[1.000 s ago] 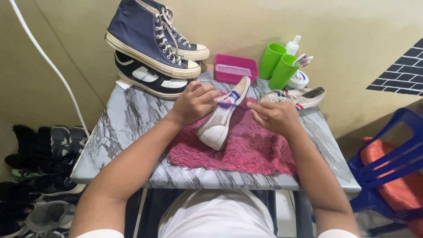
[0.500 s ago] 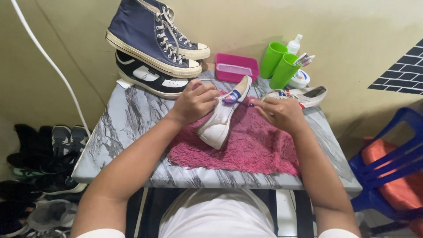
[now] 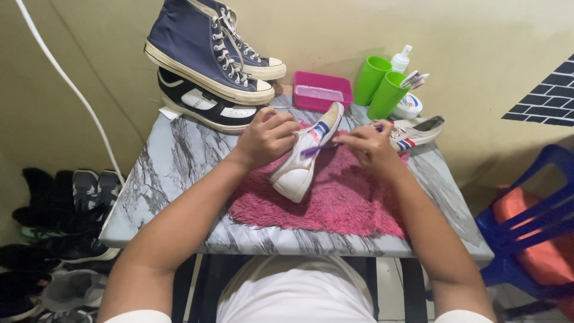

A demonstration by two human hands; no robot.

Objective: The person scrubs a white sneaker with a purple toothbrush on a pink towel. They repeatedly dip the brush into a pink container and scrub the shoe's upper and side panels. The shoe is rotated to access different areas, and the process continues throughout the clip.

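The left hand (image 3: pixel 266 139) clenched the white sneaker (image 3: pixel 305 158), tilted on the pink mat (image 3: pixel 335 197) at bench centre; the right hand (image 3: pixel 371 146), at three o'clock, pinched a purple brush (image 3: pixel 317 149) against it.

White sneaker (image 3: pixel 302 161) (red-blue side stripe): 1 item, tilted on its side, centre frame, toe toward lower left; purple brush (image 3: pixel 317 149) lies against it.

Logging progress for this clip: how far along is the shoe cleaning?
In hand: the left hand steadies the white shoe on the pink mat while the right hand works a purple brush against its side. Nothing looks finished. Its mate lies untouched beside the green cups.
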